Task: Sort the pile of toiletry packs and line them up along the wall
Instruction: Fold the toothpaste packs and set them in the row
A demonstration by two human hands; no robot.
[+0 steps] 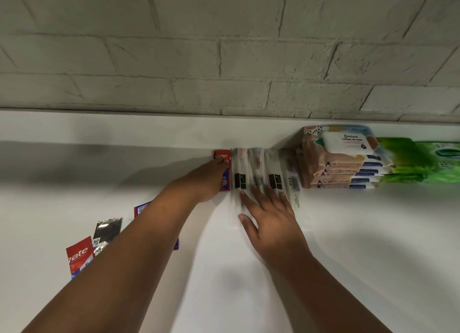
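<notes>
A red toothpaste sachet lies at the left end of the row by the wall, and my left hand rests flat on it with straight fingers. To its right lie several clear toothbrush packs side by side; my right hand presses on their near ends with spread fingers. Further right stands a stack of beige wet-wipe packs, then green wipe packs. Loose on the table at the left are a red toothpaste sachet, a silver sachet and another red and blue sachet partly hidden under my left forearm.
The white table runs up to a low white ledge under a grey brick wall. Bare table surface stretches along the wall left of the row.
</notes>
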